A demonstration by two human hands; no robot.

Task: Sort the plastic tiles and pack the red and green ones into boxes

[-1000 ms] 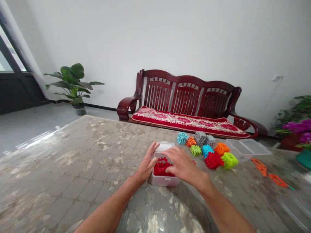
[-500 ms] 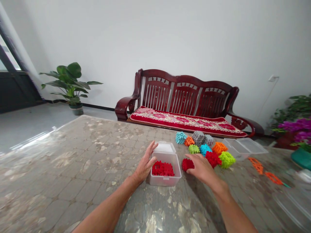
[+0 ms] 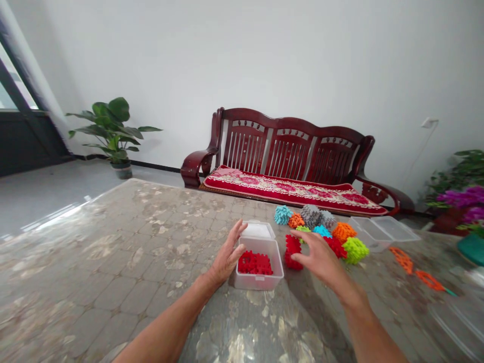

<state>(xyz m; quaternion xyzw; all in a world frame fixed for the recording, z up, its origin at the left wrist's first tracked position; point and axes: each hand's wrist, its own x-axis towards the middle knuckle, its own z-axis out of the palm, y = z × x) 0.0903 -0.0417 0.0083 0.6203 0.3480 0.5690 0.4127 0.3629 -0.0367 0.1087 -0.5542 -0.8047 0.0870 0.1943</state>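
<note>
In the head view my left hand (image 3: 227,256) is at the left side of a clear plastic box (image 3: 258,283), its fingers apart and holding nothing. Several red interlocking pieces (image 3: 254,263) lie in the box, whose lid (image 3: 258,230) is folded back behind it. To the right of the box is a block of red interlocking pieces (image 3: 293,252). My right hand (image 3: 317,252) reaches over that block's right side, fingers and thumb spread. Its fingertips overlap the block in view; whether they touch it I cannot tell.
Clusters of interlocking pieces in blue (image 3: 283,215), grey (image 3: 310,216), orange (image 3: 344,232) and lime green (image 3: 355,250) sit behind and right of my right hand. Farther right are an open clear box (image 3: 368,237), orange linked pieces (image 3: 401,260) and a flower pot (image 3: 472,248).
My right hand has shifted slightly right and its fingers have spread. More of the red block shows, and it looks taller. My left hand remains by the box.
</note>
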